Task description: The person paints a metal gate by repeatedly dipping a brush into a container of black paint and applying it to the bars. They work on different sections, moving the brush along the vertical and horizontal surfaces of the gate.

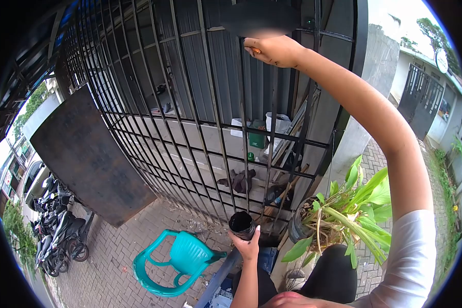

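Low at the centre, my left hand is wrapped round a small dark cup with black inside. My right hand is raised at the top of the view, its fingers closed against a bar of the black metal grille. A bit of orange shows between those fingers; the rest of what they hold is hidden. Dark specks mark the right hand and wrist. A dark blurred patch covers the area just above it.
A teal plastic chair stands on the paving, lower left. A leafy potted plant is close by at right. Behind the bars are a green container and white bags. A rusty metal panel and parked motorcycles are at left.
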`<state>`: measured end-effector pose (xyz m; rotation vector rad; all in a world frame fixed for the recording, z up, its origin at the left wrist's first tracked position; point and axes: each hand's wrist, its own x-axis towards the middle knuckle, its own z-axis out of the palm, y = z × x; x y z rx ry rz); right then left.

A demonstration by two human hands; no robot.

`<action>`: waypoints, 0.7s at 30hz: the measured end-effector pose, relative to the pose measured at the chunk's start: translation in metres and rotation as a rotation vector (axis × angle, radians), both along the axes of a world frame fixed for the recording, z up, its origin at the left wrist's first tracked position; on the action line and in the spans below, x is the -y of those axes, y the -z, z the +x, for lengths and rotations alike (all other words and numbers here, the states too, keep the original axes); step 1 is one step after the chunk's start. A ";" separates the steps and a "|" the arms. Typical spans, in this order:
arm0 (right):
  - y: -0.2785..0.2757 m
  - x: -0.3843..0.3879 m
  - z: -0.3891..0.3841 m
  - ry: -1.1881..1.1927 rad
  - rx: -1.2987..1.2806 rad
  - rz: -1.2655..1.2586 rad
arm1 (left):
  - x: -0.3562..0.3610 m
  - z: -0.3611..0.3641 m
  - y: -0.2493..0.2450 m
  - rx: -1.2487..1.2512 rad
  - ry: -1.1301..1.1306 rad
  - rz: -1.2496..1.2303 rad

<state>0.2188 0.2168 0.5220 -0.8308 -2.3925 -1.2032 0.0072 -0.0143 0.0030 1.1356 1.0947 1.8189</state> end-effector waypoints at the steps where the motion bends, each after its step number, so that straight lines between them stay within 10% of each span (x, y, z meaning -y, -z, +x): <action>1: 0.001 0.003 -0.002 -0.010 -0.051 -0.025 | 0.000 0.000 -0.003 0.001 0.001 0.002; 7: -0.027 -0.004 -0.019 -0.159 -0.644 -0.048 | 0.000 0.003 0.001 -0.056 -0.031 0.034; 21: -0.060 0.010 -0.019 0.080 -0.417 0.140 | -0.001 -0.004 0.005 -0.071 -0.040 0.006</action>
